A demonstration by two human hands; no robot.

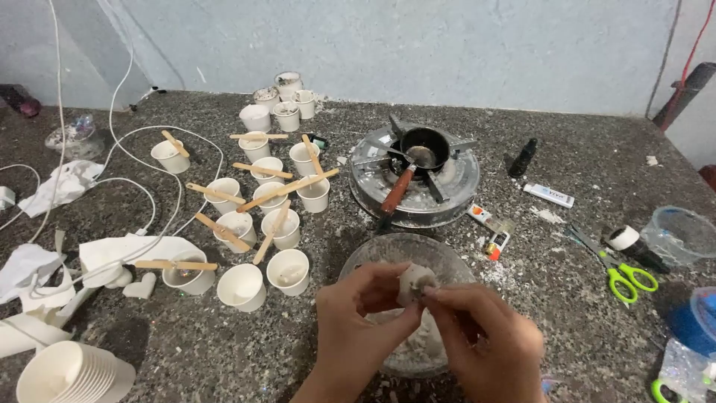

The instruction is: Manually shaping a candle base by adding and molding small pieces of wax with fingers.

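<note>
My left hand (356,328) and my right hand (485,339) meet over a clear glass bowl (388,250) near the front edge of the speckled counter. Between their fingertips they pinch a small pale lump of wax (415,283). The bowl under them holds white crumbly wax pieces, mostly hidden by my hands. Left of the bowl stand several small white paper cups (288,271), many with wooden sticks (287,188) laid across their rims.
A round metal stove (373,186) carries a small black pot with a reddish handle (397,190). Green-handled scissors (630,280), a tape roll (623,237) and a clear plastic tub (682,235) lie to the right. White cables, crumpled paper and a stack of cups (67,373) fill the left.
</note>
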